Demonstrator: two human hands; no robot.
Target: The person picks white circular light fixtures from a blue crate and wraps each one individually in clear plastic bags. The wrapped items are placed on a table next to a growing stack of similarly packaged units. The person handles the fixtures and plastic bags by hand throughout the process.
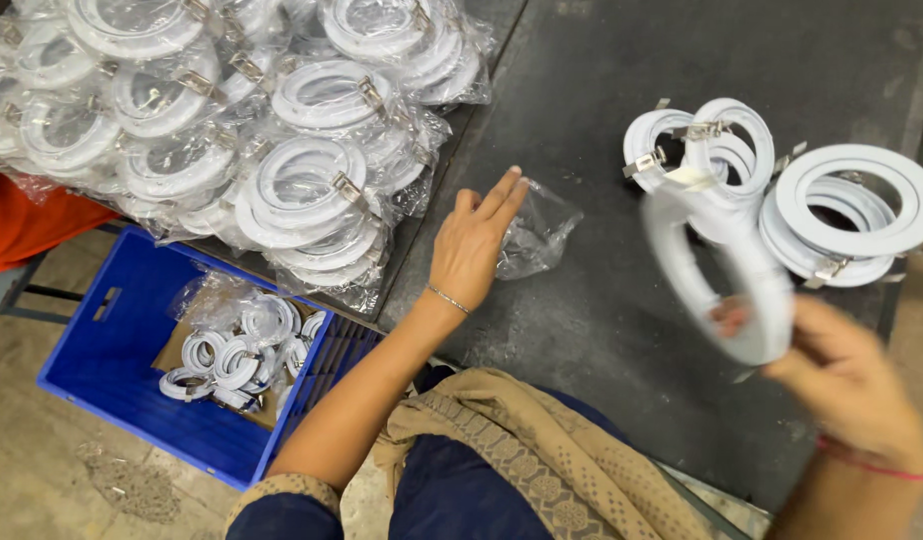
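My left hand (474, 245) reaches over the dark table (602, 110), fingers spread, its fingertips touching an empty clear plastic bag (542, 235). Low on the right, my right hand (842, 380) grips a white plastic ring (717, 270), blurred by motion and tilted on edge. Just behind that ring lie loose white rings with metal spring clips (712, 145), and a stack of flat white rings (857, 215) sits at the table's right edge.
A large heap of white rings packed in clear bags (232, 130) fills the table's upper left. A blue plastic crate (112, 350) on the floor holds more bagged rings (237, 350). Orange cloth (27, 225) shows at far left.
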